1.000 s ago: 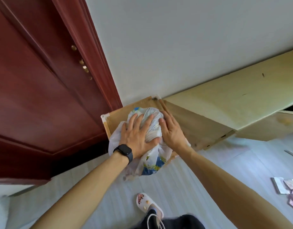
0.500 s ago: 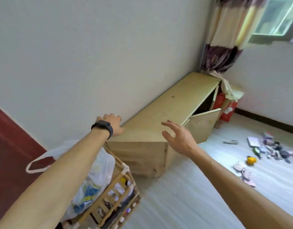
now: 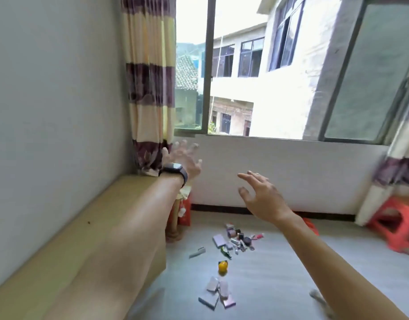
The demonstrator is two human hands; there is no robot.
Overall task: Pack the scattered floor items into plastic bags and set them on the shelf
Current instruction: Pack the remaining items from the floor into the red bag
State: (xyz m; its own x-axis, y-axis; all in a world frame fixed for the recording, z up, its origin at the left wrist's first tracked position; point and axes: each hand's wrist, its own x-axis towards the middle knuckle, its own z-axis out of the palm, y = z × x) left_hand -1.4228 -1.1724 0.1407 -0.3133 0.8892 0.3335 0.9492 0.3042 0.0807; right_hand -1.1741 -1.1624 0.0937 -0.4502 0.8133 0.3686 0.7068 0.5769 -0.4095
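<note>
Yellow round object (image 3: 222, 266), cosmetics cluster (image 3: 239, 239) and pale packets (image 3: 216, 294) lie loose on the floor (image 3: 279, 285), below and beyond both hands. Both empty: left hand (image 3: 184, 158) spread wide, right hand (image 3: 261, 195) open, fingers relaxed. None of these packed yet, so plenty left, I'd judge.

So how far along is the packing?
Done: nothing this view confirms. In hand: nothing; the left hand and right hand are raised, open and empty. Left: the cluster of small items, the yellow object and the pale packets lie loose on the floor, unbagged.
</note>
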